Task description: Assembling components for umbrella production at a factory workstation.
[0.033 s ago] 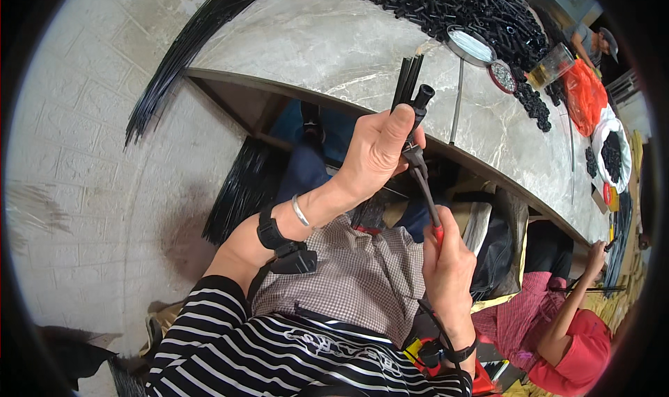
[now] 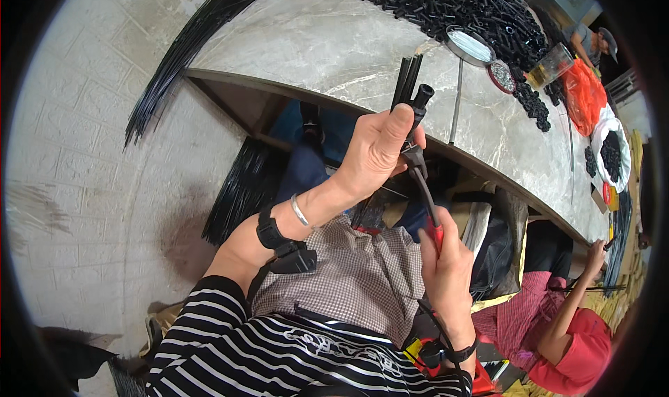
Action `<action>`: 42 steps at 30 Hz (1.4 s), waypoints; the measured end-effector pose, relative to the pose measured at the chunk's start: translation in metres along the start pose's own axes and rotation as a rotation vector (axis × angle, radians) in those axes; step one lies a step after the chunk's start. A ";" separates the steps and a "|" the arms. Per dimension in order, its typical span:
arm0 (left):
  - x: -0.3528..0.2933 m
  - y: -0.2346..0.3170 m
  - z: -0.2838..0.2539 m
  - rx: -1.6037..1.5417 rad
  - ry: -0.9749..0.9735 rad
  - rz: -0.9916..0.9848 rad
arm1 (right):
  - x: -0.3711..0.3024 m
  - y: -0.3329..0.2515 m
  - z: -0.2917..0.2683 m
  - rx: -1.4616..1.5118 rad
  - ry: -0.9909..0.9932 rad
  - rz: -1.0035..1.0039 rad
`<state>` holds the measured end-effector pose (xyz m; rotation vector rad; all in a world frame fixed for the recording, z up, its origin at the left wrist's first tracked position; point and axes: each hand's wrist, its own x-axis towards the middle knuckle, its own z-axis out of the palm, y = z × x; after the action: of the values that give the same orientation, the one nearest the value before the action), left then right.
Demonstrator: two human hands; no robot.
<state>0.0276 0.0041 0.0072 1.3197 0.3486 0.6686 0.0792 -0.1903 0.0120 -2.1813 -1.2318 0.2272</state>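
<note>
My left hand (image 2: 376, 146) is closed around several thin black rods (image 2: 407, 80) and a black tubular fitting (image 2: 423, 96), which point up and away from me. The thumb presses across them. In my right hand (image 2: 449, 271) is a tool that looks like pliers, with a dark metal head (image 2: 414, 157) and red handle grips (image 2: 437, 235). Its head touches the lower end of the fitting, just beneath my left fingers. Where exactly the jaws bite is hidden by those fingers.
A grey stone-look table (image 2: 334, 41) curves ahead, bearing a heap of black tube pieces (image 2: 460, 10), a round metal dish (image 2: 471, 45) and a red bag (image 2: 585, 97). Long black rods (image 2: 195, 48) overhang its left end. A person in red (image 2: 571, 348) works at right.
My right hand has shifted very slightly on the tool, with its thumb moved left and more of the red grip showing. My left hand keeps its place.
</note>
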 end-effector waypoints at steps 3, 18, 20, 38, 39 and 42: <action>-0.001 -0.003 -0.005 -0.047 -0.051 -0.007 | 0.000 -0.001 0.000 0.250 -0.088 0.046; -0.001 -0.008 -0.021 0.022 -0.063 0.068 | 0.011 -0.007 0.004 0.178 -0.077 -0.031; -0.001 -0.007 -0.020 0.005 -0.076 0.057 | 0.011 -0.006 0.003 0.171 -0.055 -0.035; 0.019 -0.025 -0.034 -0.123 -0.162 0.021 | 0.026 0.028 -0.017 0.990 -0.219 0.370; 0.021 -0.026 -0.037 -0.174 -0.185 -0.021 | 0.035 0.031 -0.020 0.854 -0.171 0.338; 0.029 -0.030 -0.040 -0.195 -0.188 -0.028 | 0.061 0.051 -0.025 0.331 -0.023 0.182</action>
<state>0.0336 0.0502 -0.0271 1.1783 0.1450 0.5357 0.1599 -0.1696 0.0111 -2.0027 -0.9310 0.4957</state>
